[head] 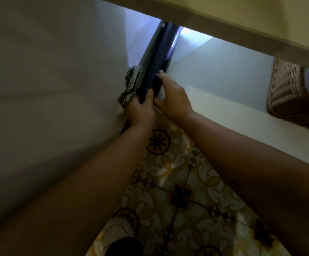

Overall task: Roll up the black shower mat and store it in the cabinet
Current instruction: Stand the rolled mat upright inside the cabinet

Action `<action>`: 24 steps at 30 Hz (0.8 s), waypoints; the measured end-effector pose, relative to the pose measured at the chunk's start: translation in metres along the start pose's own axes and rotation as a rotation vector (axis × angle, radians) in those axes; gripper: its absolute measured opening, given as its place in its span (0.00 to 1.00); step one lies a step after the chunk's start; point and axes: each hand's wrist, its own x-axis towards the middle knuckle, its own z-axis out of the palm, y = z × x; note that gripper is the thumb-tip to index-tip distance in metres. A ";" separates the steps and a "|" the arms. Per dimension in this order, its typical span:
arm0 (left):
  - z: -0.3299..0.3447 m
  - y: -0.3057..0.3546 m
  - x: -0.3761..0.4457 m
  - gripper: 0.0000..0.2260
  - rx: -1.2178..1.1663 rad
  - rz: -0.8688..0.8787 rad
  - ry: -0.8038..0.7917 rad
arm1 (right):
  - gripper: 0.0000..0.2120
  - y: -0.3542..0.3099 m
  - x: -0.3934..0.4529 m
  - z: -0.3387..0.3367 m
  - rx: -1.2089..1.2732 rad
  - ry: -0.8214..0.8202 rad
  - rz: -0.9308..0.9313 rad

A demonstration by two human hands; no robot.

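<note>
The black shower mat (161, 58) is rolled into a long tube that lies along the left wall inside the white cabinet (224, 74), its far end under the cabinet's top edge. My left hand (140, 111) grips the tube's near end from below, thumb curled over it. My right hand (172, 93) holds the same end from the right, fingers laid on top of the roll.
The open cabinet door (48, 80) fills the left side, with a metal hinge (130, 82) right beside the roll. A woven wicker basket (290, 93) stands on the cabinet shelf at the right. Patterned floor tiles (177, 191) lie below my arms.
</note>
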 end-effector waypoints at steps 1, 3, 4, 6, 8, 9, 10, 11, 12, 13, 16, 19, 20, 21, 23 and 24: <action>0.002 0.003 0.003 0.20 0.001 -0.022 0.005 | 0.28 0.000 0.002 0.002 0.002 0.031 0.016; 0.005 0.008 0.006 0.21 0.000 -0.076 0.034 | 0.28 0.001 0.004 0.003 -0.001 0.046 0.046; 0.006 0.008 0.005 0.21 -0.010 -0.083 0.036 | 0.28 0.003 0.003 0.003 0.002 0.037 0.068; 0.006 0.006 0.000 0.19 -0.034 -0.036 -0.011 | 0.28 0.008 -0.001 0.000 0.016 0.021 0.144; 0.006 0.001 -0.006 0.21 -0.031 0.017 -0.056 | 0.31 0.015 -0.007 -0.005 0.054 0.023 0.235; 0.006 -0.001 -0.007 0.22 -0.011 0.038 -0.067 | 0.34 0.017 -0.009 -0.008 0.092 0.029 0.268; 0.006 -0.002 -0.007 0.23 0.010 0.058 -0.070 | 0.37 0.019 -0.011 -0.011 0.134 0.032 0.294; 0.006 -0.001 -0.007 0.23 0.025 0.074 -0.074 | 0.40 0.020 -0.012 -0.014 0.165 0.025 0.318; 0.007 -0.001 -0.007 0.23 0.036 0.087 -0.080 | 0.42 0.021 -0.012 -0.016 0.175 0.009 0.338; 0.007 -0.002 -0.007 0.23 0.044 0.095 -0.085 | 0.44 0.021 -0.012 -0.017 0.168 -0.009 0.354; 0.008 -0.006 -0.011 0.23 0.072 0.063 -0.073 | 0.46 0.020 -0.014 -0.018 0.138 -0.040 0.368; 0.011 -0.012 -0.013 0.23 0.315 0.066 -0.063 | 0.49 0.019 -0.014 -0.018 0.127 -0.069 0.363; 0.012 -0.015 -0.014 0.24 0.472 0.097 -0.082 | 0.50 0.018 -0.014 -0.018 0.141 -0.074 0.372; 0.013 -0.018 -0.016 0.26 0.625 0.133 -0.112 | 0.51 0.018 -0.014 -0.018 0.179 -0.073 0.395; 0.014 -0.027 -0.019 0.31 0.855 0.169 -0.174 | 0.52 0.016 -0.014 -0.019 0.294 -0.053 0.465; 0.014 -0.033 -0.020 0.36 0.929 0.175 -0.197 | 0.51 0.015 -0.014 -0.019 0.330 -0.046 0.487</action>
